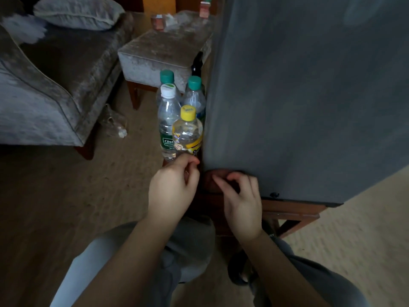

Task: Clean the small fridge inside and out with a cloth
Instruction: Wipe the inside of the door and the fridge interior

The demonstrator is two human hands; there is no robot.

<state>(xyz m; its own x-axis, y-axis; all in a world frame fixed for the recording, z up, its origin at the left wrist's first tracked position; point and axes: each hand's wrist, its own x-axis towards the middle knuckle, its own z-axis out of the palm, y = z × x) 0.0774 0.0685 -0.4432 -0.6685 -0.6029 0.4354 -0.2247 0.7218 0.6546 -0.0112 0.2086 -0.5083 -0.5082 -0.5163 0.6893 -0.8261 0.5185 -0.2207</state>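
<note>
Fridge [309,96]: standing on the wooden bench [292,209], at right.
Left grip [172,189]: curling together, seemingly empty, beside the yellow-capped bottle [187,131].
Right grip [241,202]: curling at the fridge's lower corner; hold unclear.

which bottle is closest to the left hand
The yellow-capped bottle, at the front of the cluster just above the left hand; the others, capped white or green, stand behind it.

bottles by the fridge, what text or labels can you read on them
"Ces…", rest hidden: green label of the white-capped bottle.
Small print under it: too small to read.
Yellow-capped bottle label and cap print: too blurred.
Fridge: no text visible.
</note>
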